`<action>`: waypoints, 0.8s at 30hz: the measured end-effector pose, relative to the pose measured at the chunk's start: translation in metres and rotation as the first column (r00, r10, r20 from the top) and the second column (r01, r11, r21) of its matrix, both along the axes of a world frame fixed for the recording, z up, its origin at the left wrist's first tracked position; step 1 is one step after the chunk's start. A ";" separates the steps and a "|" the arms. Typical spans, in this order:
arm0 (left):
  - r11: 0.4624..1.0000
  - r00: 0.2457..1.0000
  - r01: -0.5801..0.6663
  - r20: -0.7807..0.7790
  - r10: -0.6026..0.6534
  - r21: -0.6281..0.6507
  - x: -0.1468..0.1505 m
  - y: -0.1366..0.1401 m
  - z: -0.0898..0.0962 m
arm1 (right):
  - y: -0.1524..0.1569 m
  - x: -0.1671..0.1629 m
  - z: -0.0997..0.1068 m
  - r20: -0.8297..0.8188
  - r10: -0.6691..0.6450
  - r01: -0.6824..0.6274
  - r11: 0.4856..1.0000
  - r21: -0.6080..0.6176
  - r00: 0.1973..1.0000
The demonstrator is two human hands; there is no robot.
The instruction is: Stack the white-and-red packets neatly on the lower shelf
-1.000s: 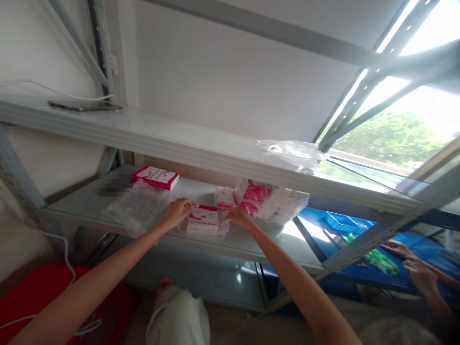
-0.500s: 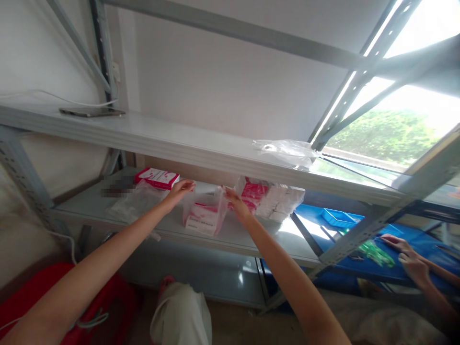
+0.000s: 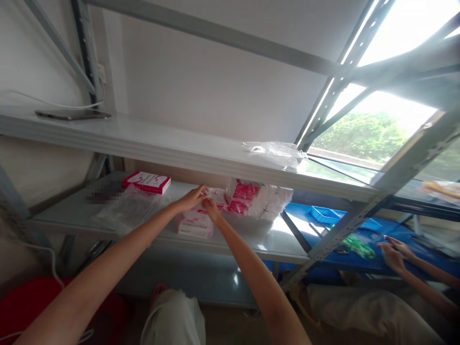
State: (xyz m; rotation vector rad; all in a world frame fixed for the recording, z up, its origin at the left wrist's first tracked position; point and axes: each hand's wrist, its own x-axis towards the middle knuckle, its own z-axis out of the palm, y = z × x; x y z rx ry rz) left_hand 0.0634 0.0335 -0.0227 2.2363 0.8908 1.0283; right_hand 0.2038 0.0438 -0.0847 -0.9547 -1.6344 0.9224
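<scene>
The grey metal rack (image 3: 230, 160) fills most of what you see, and the work sits on its lower shelf (image 3: 251, 239), with the upper shelf carrying a flat dark phone (image 3: 72, 114) on the left and a crumpled clear bag (image 3: 275, 149) on the right. On the lower shelf a pile of clear bags (image 3: 125, 211) lies to the left with a red and white box (image 3: 146, 182) behind it, and a stack of bagged red and white boxes (image 3: 258, 200) stands to the right; beyond the rack, at the lower right, another person's hands (image 3: 393, 251) work over a blue tabletop (image 3: 359, 230). Between the piles, your own bagged box (image 3: 194, 224) rests on the shelf near its front edge, the mouth of its thin bag drawn up above it. Your left hand (image 3: 192, 197) and right hand (image 3: 212, 209) meet there, fingertips closed in a pinch on the film at the bag's mouth, touching each other. Judge the film as soft, slippery and easily torn, so grip it close to the fold with the pads of your fingers rather than the nails. The carton inside looks light and fairly stiff, though its corners could crush; take it by its long edges through the bag if you lift it.
</scene>
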 end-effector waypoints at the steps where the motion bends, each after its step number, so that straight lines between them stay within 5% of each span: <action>1: 1.000 1.000 0.010 0.003 -0.010 -0.002 -0.006 0.000 -0.001 | -0.002 0.001 -0.001 -0.010 -0.013 0.012 1.000 -0.021 1.000; 7: 0.967 0.952 -0.160 -0.229 0.204 0.198 -0.027 -0.010 -0.002 | -0.012 -0.007 0.001 -0.091 -0.031 0.023 0.996 -0.080 0.995; 13: 0.891 0.893 -0.267 -0.254 0.372 0.368 -0.029 -0.020 -0.012 | -0.012 -0.007 0.001 -0.126 -0.046 0.034 0.994 -0.102 0.991; 19: 0.980 0.989 -0.142 0.054 0.136 0.139 -0.015 -0.014 -0.039 | -0.016 0.007 0.001 -0.144 0.015 -0.037 0.988 -0.148 0.989; 24: 0.986 0.999 -0.002 0.046 0.010 -0.164 -0.021 0.000 -0.048 | -0.020 0.027 0.006 0.033 0.107 -0.106 0.994 -0.040 0.994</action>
